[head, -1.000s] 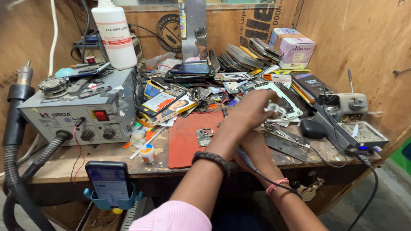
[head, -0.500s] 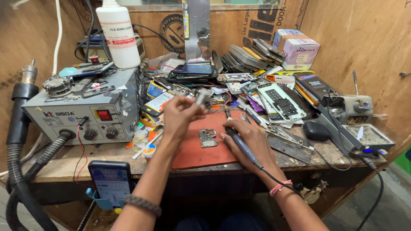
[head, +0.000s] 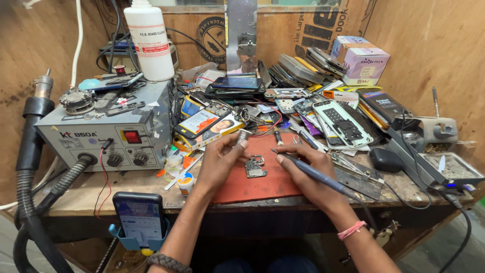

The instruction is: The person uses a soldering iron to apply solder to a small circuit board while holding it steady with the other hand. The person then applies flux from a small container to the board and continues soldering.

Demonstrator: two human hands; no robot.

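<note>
A small phone circuit board (head: 254, 167) lies on a red work mat (head: 262, 184) in the middle of the bench. My left hand (head: 221, 159) rests on the mat just left of the board and pinches a small silver cylindrical piece (head: 242, 136) at its fingertips. My right hand (head: 309, 169) sits right of the board and grips a blue soldering iron (head: 313, 173) like a pen, its tip pointing left toward the board, its cable trailing off to the right.
A grey hot-air rework station (head: 108, 136) with hose stands at left, a white bottle (head: 149, 40) on top. Piles of phones and parts (head: 303, 101) crowd the back. An iron stand (head: 429, 134), black mouse (head: 386, 159), and a phone in a blue holder (head: 139, 217) are nearby.
My left hand came back from the parts pile at the right and settled beside the board, holding a small silver piece. The right hand brought the iron's tip close to the board.
</note>
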